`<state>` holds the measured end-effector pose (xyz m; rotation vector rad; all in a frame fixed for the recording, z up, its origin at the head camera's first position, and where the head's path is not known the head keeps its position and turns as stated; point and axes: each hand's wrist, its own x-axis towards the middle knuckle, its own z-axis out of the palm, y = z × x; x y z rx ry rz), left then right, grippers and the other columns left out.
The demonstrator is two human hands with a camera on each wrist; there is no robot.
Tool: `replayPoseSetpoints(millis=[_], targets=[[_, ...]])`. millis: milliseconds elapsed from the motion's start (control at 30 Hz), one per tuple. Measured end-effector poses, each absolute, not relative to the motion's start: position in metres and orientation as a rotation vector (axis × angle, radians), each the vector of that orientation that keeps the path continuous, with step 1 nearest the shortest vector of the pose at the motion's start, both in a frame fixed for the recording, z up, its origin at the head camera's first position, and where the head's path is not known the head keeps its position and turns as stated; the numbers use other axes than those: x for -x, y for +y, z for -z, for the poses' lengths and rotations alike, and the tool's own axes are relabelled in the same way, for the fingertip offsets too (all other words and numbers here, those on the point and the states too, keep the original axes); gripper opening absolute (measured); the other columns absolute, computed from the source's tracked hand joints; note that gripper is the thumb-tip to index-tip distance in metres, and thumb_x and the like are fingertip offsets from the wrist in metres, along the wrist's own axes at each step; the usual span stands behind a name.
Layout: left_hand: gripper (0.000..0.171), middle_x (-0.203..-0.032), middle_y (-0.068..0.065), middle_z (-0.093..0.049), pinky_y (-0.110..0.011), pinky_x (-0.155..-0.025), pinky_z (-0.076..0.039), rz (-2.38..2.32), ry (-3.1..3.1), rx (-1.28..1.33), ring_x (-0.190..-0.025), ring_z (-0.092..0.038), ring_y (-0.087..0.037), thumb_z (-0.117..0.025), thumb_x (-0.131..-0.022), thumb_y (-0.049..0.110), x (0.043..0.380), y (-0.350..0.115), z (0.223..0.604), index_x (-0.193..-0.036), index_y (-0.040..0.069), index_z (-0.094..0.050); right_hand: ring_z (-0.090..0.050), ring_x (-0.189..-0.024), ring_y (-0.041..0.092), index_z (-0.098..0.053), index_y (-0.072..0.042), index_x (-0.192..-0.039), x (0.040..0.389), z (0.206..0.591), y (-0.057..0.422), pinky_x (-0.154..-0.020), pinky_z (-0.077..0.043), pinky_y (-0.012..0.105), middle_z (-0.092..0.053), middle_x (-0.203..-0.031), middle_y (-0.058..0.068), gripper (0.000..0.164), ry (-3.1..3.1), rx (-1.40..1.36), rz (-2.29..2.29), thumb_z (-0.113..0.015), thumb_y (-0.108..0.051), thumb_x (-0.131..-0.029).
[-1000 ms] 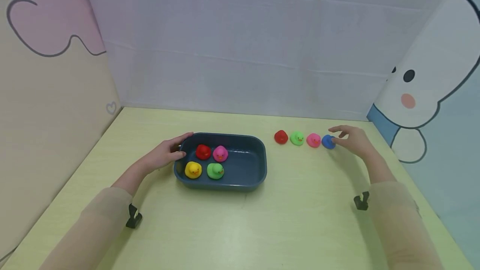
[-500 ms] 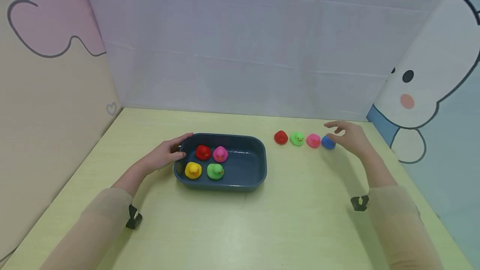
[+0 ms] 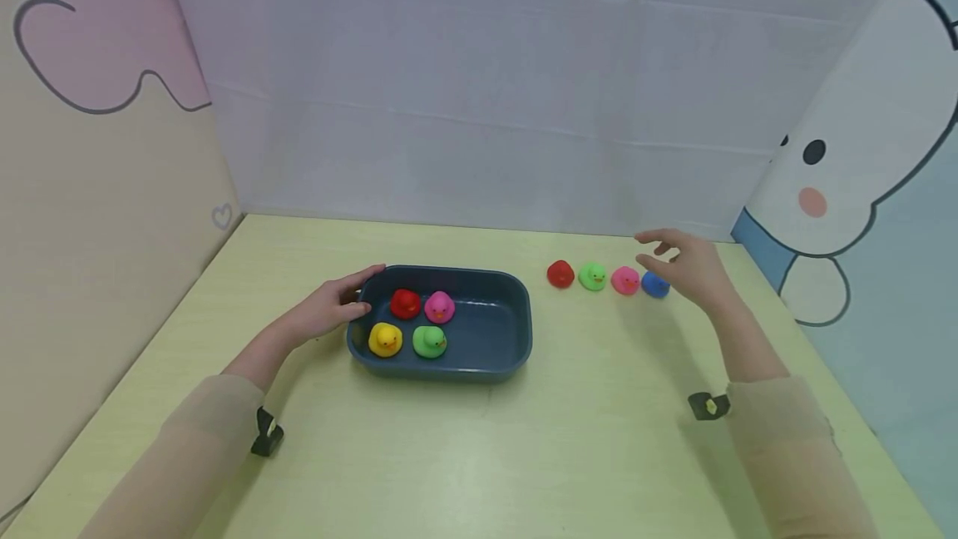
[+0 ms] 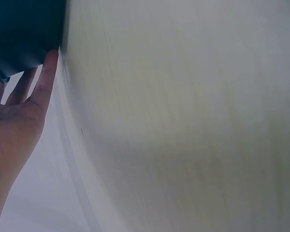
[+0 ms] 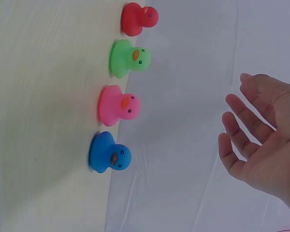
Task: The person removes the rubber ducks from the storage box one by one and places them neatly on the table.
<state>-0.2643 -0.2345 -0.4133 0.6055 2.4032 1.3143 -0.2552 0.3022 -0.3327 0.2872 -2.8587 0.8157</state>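
At the left end of a dark blue plastic tray [image 3: 490, 323], my left hand [image 3: 322, 310] grips the wall, thumb over the rim and fingers along the outside. The left wrist view shows those fingers [image 4: 48, 77] against the tray's outer side. Inside the tray sit a red duck [image 3: 406, 304], a pink duck [image 3: 439, 308], a yellow duck [image 3: 385, 340] and a green duck [image 3: 430, 342]. My right hand [image 3: 692, 269] holds nothing and hovers above the blue rubber duck [image 5: 108, 153], fingers loosely bent and apart from the thumb.
Left of the blue duck, in one row on the pale table [image 3: 599, 439], stand a pink duck [image 5: 118, 105], a green duck [image 5: 128, 59] and a red duck [image 5: 137, 19]. A white cloth [image 3: 486, 106] hangs behind the table's back edge.
My right hand has risen from beside the blue duck and shifted slightly left; the duck stays on the table. The left hand and the tray have not moved.
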Motion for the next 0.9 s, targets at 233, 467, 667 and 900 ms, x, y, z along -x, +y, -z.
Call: replayPoseSetpoints(millis=[233, 467, 667, 900], targets=[[0.062, -0.153, -0.014, -0.027, -0.053, -0.104, -0.037, -1.304, 2.413, -0.610, -0.133, -0.037, -0.043, -0.054, -0.096, 0.017, 0.264, -0.235, 0.414, -0.150, 0.028, -0.025, -0.055, -0.102, 0.030, -0.062, -0.008, -0.122, 0.248, 0.321, 0.282, -0.086, -0.049, 0.050, -0.062, -0.120, 0.015, 0.035, -2.818, -0.294, -0.841, -0.064, -0.023, -0.090], [0.062, -0.153, -0.016, -0.027, -0.054, -0.104, -0.035, -1.304, 2.416, -0.602, -0.133, -0.035, -0.044, -0.054, -0.096, 0.015, 0.265, -0.234, 0.413, -0.150, 0.025, -0.026, -0.054, -0.102, 0.029, -0.061, -0.006, -0.122, 0.238, 0.311, 0.262, -0.086, -0.049, 0.049, -0.061, -0.121, 0.015, 0.036, -2.780, -0.318, -0.918, -0.065, -0.021, -0.090], [0.062, -0.153, -0.017, -0.027, -0.053, -0.105, -0.035, -1.304, 2.414, -0.599, -0.133, -0.035, -0.044, -0.054, -0.095, 0.015, 0.264, -0.233, 0.412, -0.150, 0.025, -0.026, -0.056, -0.100, 0.027, -0.063, -0.007, -0.120, 0.232, 0.308, 0.246, -0.083, -0.048, 0.045, -0.064, -0.117, 0.013, 0.034, -2.719, -0.367, -0.980, -0.066, -0.018, -0.088], [0.063, -0.153, -0.016, -0.027, -0.053, -0.104, -0.035, -1.293, 2.423, -0.588, -0.133, -0.035, -0.044, -0.054, -0.095, 0.014, 0.265, -0.234, 0.413, -0.150, 0.026, -0.026, -0.056, -0.096, 0.021, -0.065, -0.010, -0.117, 0.225, 0.306, 0.228, -0.080, -0.047, 0.040, -0.066, -0.113, 0.007, 0.032, -2.680, -0.413, -1.038, -0.067, -0.021, -0.087]])
